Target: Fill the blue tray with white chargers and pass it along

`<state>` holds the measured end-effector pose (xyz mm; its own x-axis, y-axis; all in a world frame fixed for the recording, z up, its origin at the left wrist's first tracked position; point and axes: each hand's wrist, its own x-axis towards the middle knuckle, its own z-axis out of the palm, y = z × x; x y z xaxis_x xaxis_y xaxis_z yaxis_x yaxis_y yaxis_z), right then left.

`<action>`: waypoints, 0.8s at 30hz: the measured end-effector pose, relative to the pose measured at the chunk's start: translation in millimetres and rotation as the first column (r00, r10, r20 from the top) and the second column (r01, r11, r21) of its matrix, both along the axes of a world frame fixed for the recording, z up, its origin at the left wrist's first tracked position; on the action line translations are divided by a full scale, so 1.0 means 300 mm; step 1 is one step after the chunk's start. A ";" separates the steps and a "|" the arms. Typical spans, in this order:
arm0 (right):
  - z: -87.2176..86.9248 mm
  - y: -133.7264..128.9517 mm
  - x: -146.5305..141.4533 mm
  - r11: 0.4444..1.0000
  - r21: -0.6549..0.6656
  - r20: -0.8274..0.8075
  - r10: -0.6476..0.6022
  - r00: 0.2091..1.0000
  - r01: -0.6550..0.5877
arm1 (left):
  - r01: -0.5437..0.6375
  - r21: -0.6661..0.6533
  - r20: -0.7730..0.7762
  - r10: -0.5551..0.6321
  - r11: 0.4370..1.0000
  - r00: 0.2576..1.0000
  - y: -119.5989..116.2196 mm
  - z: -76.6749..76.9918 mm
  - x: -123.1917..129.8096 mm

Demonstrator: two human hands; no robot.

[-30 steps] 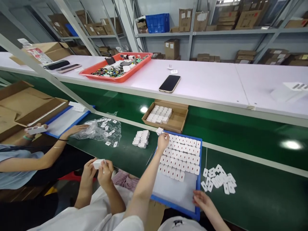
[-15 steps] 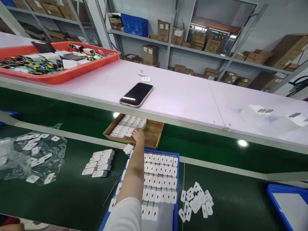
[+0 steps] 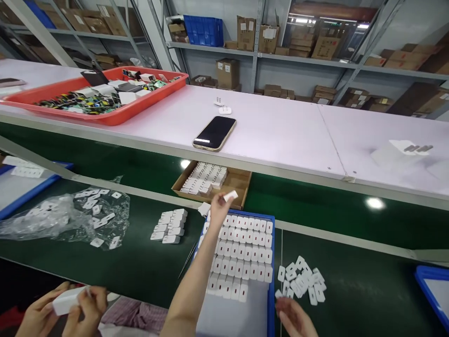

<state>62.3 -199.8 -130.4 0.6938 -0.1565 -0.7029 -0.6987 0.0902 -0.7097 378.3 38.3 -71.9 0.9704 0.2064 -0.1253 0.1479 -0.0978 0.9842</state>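
My left hand (image 3: 219, 209) is closed on a white plug charger (image 3: 230, 195), held just in front of a cardboard box (image 3: 240, 187). White chargers (image 3: 205, 178) with metal pins stand in rows in that box. Below my forearm lies a blue-rimmed tray (image 3: 271, 290) with rows of white chargers (image 3: 242, 252), each with a small reddish slot in its end. My right hand (image 3: 294, 316) is at the bottom edge, fingers apart and partly cut off. Nearest to it is a loose pile of small white slotted plates (image 3: 303, 281).
At lower left, another person's hands (image 3: 66, 309) hold a white block. Tweezers (image 3: 187, 260), stacked white housings (image 3: 170, 226) and a plastic bag (image 3: 101, 210) of plates lie left of the tray. The raised shelf (image 3: 280, 135) carries a phone (image 3: 214, 133) and a red bin (image 3: 115, 117).
My left hand has drawn back from the box with a white charger in it. My right hand has come into view at lower right. Another person's hands now show at lower left.
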 end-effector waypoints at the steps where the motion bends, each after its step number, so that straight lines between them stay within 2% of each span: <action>1: 0.059 0.009 0.031 0.998 -0.044 0.106 0.059 0.993 -0.055 | 0.070 -0.142 0.003 -0.070 0.987 0.998 -0.026 0.024 -0.115; 3: 0.200 0.029 0.092 0.967 -0.240 0.412 0.178 0.894 -0.082 | 0.203 -0.402 0.005 -0.220 0.893 0.976 -0.082 0.075 -0.355; 4: 0.273 0.040 0.118 0.948 -0.310 0.543 0.234 0.807 -0.066 | 0.252 -0.508 -0.001 -0.293 0.824 0.956 -0.108 0.102 -0.470; 6: 0.401 0.059 0.152 0.914 -0.404 0.734 0.355 0.579 -0.048 | 0.301 -0.668 -0.013 -0.415 0.680 0.910 -0.149 0.155 -0.668; 8: 0.491 0.072 0.152 0.867 -0.496 0.794 0.474 0.380 -0.044 | 0.297 -0.769 -0.025 -0.491 0.566 0.871 -0.173 0.199 -0.811; 11: 0.554 0.078 0.095 0.856 -0.516 0.820 0.505 0.269 -0.036 | 0.265 -0.840 -0.039 -0.539 0.474 0.841 -0.172 0.249 -0.935; 13: 0.566 0.074 0.042 0.862 -0.506 0.835 0.498 0.233 -0.029 | 0.302 -0.835 -0.020 -0.573 0.460 0.819 -0.145 0.284 -0.977; 14: 0.570 0.071 0.018 0.864 -0.503 0.841 0.497 0.215 -0.027 | 0.347 -0.807 -0.005 -0.593 0.477 0.805 -0.127 0.305 -0.992; 17: 0.587 0.065 -0.033 0.852 -0.522 0.841 0.520 0.148 -0.024 | 0.508 -0.630 0.020 -0.641 0.588 0.767 -0.077 0.382 -1.027; 19: 0.606 0.065 -0.052 0.844 -0.537 0.840 0.534 0.093 -0.001 | 0.577 -0.508 0.013 -0.664 0.640 0.748 -0.062 0.432 -1.047; 22: 0.634 0.070 -0.074 0.822 -0.567 0.824 0.566 0.035 0.058 | 0.638 -0.399 0.019 -0.690 0.658 0.723 -0.066 0.487 -1.075; 24: 0.642 0.075 -0.089 0.803 -0.589 0.807 0.590 0.014 0.091 | 0.656 -0.347 0.029 -0.691 0.671 0.722 -0.072 0.503 -1.092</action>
